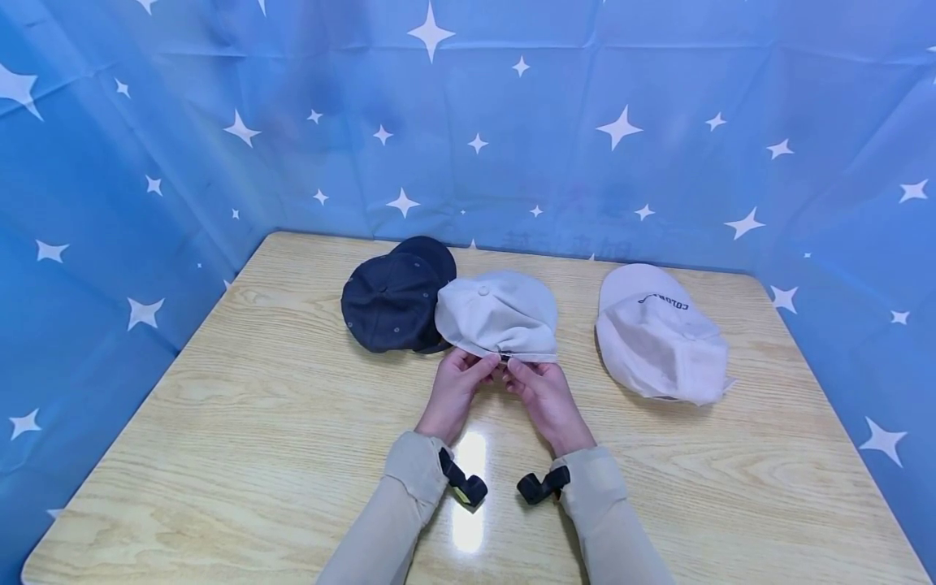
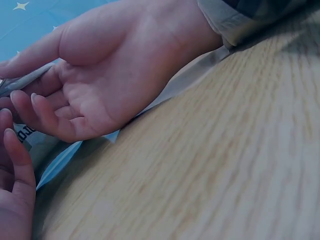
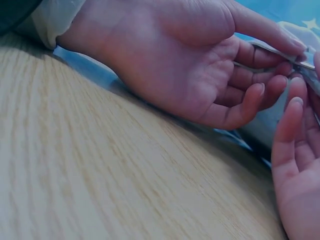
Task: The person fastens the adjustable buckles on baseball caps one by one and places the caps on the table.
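Note:
A light grey baseball cap (image 1: 504,313) lies in the middle of the table, its back edge toward me. My left hand (image 1: 455,390) pinches that edge between thumb and fingers, left of a small dark strap fastening (image 1: 504,356). Just right of the fastening, my right hand (image 1: 547,400) pinches the same edge. In the left wrist view, the left hand (image 2: 105,75) has its palm turned up with the cap's rim under the thumb. The right wrist view has the right hand (image 3: 185,60) in a similar pose, fingertips close to the other hand's.
A dark navy cap (image 1: 391,301) touches or nearly touches the grey cap's left side. Farther right lies a pale pinkish-white cap (image 1: 661,341) with dark lettering on its front. The wooden table (image 1: 241,406) meets a blue star-patterned cloth (image 1: 556,162) at the back and sides.

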Demonstrator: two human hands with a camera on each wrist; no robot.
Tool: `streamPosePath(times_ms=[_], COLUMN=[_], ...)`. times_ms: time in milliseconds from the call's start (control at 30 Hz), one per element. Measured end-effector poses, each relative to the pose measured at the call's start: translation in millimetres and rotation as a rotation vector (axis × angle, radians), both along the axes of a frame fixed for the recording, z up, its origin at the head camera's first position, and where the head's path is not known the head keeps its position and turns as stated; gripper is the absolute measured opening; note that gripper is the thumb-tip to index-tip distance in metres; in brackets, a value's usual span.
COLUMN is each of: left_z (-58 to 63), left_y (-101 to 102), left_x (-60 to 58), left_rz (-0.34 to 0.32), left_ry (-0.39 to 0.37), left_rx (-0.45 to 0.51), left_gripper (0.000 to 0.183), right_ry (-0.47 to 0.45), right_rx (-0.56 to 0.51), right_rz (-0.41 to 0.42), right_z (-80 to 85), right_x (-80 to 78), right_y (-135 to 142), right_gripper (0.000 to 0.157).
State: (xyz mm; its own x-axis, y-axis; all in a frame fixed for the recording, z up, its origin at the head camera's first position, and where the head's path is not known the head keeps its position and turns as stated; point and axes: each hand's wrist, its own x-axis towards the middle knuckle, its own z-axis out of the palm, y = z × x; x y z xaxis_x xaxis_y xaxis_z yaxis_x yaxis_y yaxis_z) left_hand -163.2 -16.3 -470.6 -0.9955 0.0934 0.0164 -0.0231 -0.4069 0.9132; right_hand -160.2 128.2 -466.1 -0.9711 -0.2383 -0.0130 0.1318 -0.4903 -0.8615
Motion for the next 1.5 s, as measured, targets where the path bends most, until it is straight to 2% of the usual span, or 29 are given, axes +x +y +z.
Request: streamPosePath(times_ms=[133,333,467,633,733,867,1033,1133,1267,1367,1500], left_z=[0.5,1.9,1.8,2.3,2.7,2.6,1.7,1.4,1.1,0.6,0.0], left_y=[0,1,1,0,0,-2,-7,-9,-12,-14,-16], left_x=[0.1,0.0,1.0,1.6,1.3,0.9,1.2,1.3,0.2,-1.3,-2.0], left_rz=[-0.004,-0.011,-0.023,-0.03,-0.026,-0.033,-0.066,-0.119,-0.224,-0.265,-0.257], left_ry=[0.002,0.012,0.009,0.012,0.02,0.031,0.065,0.096,0.13,0.137,0.134], left_rx=[0.002,0.029,0.015,0.008,0.036,0.149,0.325,0.427,0.573,0.667,0.759], left_gripper=[0.036,0.027,0.028,0.03,0.029,0.026,0.022,0.023,0.04,0.049,0.041], right_ry=[-0.007,0.01,0.003,0.009,0.009,0.027,0.06,0.054,0.019,0.007,-0.002], right_rx=[0.012,0.028,0.027,0.019,0.0,-0.08,-0.329,-0.491,-0.666,-0.726,-0.746], right_rz=[-0.007,-0.023,-0.041,-0.037,-0.026,0.007,0.047,0.067,0.077,0.068,0.053], right_z=[1.2,2.7,2.2,1.2,0.3,-1.4,-3.1,-4.2,-5.1,-4.7,-3.8], right_x=[0.6,0.7,0.0,-0.6,-0.9,-1.1,-3.0,-4.8,-7.0,-8.2,-8.3], right_y=[0,0,-1,-1,0,2,6,8,11,13,15], right_gripper=[0.007,0.005,0.003,0.004,0.007,0.01,0.014,0.018,0.021,0.03,0.037])
